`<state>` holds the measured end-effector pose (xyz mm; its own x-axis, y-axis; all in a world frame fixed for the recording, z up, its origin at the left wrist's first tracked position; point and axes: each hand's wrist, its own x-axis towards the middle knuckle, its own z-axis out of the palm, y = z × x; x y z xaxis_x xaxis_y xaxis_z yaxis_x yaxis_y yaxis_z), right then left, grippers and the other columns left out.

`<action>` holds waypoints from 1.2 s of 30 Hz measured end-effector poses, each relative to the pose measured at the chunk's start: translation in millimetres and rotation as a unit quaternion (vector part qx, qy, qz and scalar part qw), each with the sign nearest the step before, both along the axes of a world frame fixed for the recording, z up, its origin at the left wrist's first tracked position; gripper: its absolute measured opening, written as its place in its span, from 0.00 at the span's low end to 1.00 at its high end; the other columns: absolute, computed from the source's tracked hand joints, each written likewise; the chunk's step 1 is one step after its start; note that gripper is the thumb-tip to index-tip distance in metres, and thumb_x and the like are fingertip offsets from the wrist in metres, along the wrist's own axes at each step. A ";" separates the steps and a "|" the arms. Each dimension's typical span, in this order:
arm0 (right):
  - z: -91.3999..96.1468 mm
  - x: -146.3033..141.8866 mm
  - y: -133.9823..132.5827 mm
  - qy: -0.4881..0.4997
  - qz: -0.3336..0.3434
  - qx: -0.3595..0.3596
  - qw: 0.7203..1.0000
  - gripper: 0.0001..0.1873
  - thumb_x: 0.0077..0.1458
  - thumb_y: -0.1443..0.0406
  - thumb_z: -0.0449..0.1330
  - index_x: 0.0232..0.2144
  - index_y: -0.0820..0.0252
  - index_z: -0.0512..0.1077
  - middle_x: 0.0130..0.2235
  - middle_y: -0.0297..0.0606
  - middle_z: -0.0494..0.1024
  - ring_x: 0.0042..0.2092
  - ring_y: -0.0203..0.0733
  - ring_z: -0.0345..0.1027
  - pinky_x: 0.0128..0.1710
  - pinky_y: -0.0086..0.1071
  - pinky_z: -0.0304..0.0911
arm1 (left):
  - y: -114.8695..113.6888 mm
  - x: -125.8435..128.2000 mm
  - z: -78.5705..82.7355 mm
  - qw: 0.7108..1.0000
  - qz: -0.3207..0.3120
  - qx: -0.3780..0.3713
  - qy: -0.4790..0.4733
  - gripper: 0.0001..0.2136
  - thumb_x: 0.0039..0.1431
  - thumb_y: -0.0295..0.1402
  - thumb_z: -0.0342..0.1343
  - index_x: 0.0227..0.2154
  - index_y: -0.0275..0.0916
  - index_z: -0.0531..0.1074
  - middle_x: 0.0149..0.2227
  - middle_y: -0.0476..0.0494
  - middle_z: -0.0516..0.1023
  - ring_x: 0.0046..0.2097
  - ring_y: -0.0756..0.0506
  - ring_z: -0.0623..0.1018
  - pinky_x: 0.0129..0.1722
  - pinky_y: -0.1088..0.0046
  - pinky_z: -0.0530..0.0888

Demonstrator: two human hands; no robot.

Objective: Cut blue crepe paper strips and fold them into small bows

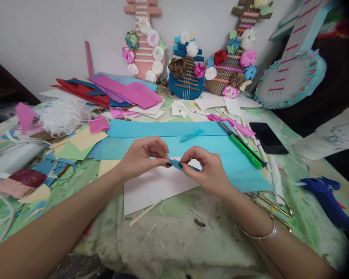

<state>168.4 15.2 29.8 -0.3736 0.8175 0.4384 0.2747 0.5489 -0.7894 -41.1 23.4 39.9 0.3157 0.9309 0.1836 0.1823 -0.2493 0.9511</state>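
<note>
My left hand (144, 155) and my right hand (205, 168) meet over the middle of the table, both pinching a small strip of blue paper (178, 165) between fingertips. Under the hands lie a white sheet (154, 188) and large light-blue paper sheets (163, 130). A small cut blue scrap (192, 135) rests on the upper sheet. A bangle sits on my right wrist.
A green utility knife (246, 149), a black phone (267, 137), gold scissors (275, 205) and a blue glue gun (327, 197) lie to the right. Coloured paper piles (119, 93) and white string (64, 114) crowd the left. Paper guitars with flowers (187, 71) lean on the back wall.
</note>
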 end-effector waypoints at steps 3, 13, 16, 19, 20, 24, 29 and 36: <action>0.1 -1.2 -2.3 -0.029 0.009 0.031 0.999 0.05 0.50 0.72 0.58 0.27 0.57 0.68 0.27 0.30 0.74 0.30 0.33 0.68 0.32 0.27 0.63 | -0.6 1.8 -2.1 0.999 -0.036 0.009 0.009 0.15 0.43 0.30 0.69 0.35 0.35 0.73 0.31 0.45 0.82 0.33 0.46 0.81 0.36 0.73 0.79; 1.4 0.0 -0.8 -0.032 0.003 -0.017 0.999 0.04 0.48 0.70 0.60 0.28 0.57 0.70 0.29 0.32 0.75 0.32 0.35 0.69 0.34 0.29 0.62 | -1.0 3.7 -5.4 1.000 0.029 -0.002 -0.004 0.03 0.48 0.29 0.65 0.27 0.36 0.79 0.25 0.48 0.81 0.27 0.50 0.80 0.31 0.78 0.77; -2.3 3.3 6.9 0.026 -0.019 -0.069 0.997 0.02 0.47 0.69 0.60 0.27 0.58 0.70 0.29 0.33 0.74 0.33 0.36 0.68 0.35 0.31 0.62 | 3.0 1.0 -4.7 0.999 0.045 -0.002 -0.022 0.04 0.49 0.30 0.65 0.27 0.35 0.78 0.24 0.48 0.80 0.27 0.50 0.79 0.30 0.79 0.76; -5.5 4.7 13.5 0.086 -0.028 -0.117 0.989 0.03 0.46 0.67 0.62 0.26 0.59 0.71 0.28 0.33 0.74 0.32 0.36 0.67 0.34 0.31 0.62 | 5.2 0.9 -4.6 0.998 0.045 -0.012 -0.041 0.05 0.50 0.30 0.65 0.27 0.34 0.77 0.24 0.47 0.80 0.27 0.51 0.79 0.30 0.80 0.76; -5.9 4.8 14.8 0.103 -0.028 -0.132 0.986 0.03 0.45 0.67 0.63 0.26 0.60 0.71 0.28 0.33 0.74 0.32 0.36 0.67 0.34 0.31 0.62 | 5.4 1.1 -4.9 0.998 0.043 -0.016 -0.046 0.05 0.50 0.30 0.65 0.27 0.34 0.77 0.24 0.47 0.80 0.28 0.51 0.79 0.30 0.80 0.76; -3.9 4.4 15.3 0.161 -0.016 -0.183 0.970 0.07 0.44 0.65 0.66 0.26 0.60 0.72 0.27 0.33 0.75 0.30 0.36 0.69 0.32 0.31 0.63 | 5.4 1.1 -7.5 0.997 0.041 -0.018 -0.069 0.05 0.49 0.29 0.66 0.27 0.33 0.76 0.26 0.47 0.80 0.29 0.51 0.79 0.31 0.81 0.76; -1.1 5.0 14.2 0.210 -0.022 -0.205 0.956 0.10 0.44 0.63 0.68 0.26 0.61 0.70 0.24 0.33 0.75 0.28 0.35 0.70 0.31 0.30 0.64 | 4.6 1.0 -9.1 0.995 0.027 -0.021 -0.096 0.06 0.49 0.27 0.65 0.24 0.33 0.73 0.30 0.45 0.82 0.30 0.49 0.81 0.32 0.77 0.78; -1.8 5.0 14.9 0.207 -0.043 -0.205 0.956 0.11 0.43 0.63 0.68 0.25 0.61 0.70 0.25 0.32 0.75 0.28 0.34 0.70 0.31 0.30 0.65 | 1.8 3.7 -8.0 0.997 -0.010 -0.013 -0.081 0.04 0.51 0.25 0.62 0.32 0.34 0.76 0.30 0.48 0.80 0.31 0.46 0.82 0.35 0.72 0.81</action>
<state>173.4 30.1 28.0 -0.1607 0.9721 0.1709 -0.0769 0.1603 -0.9841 -37.4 25.2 31.9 0.3026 0.9296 0.2103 0.0200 -0.2268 0.9737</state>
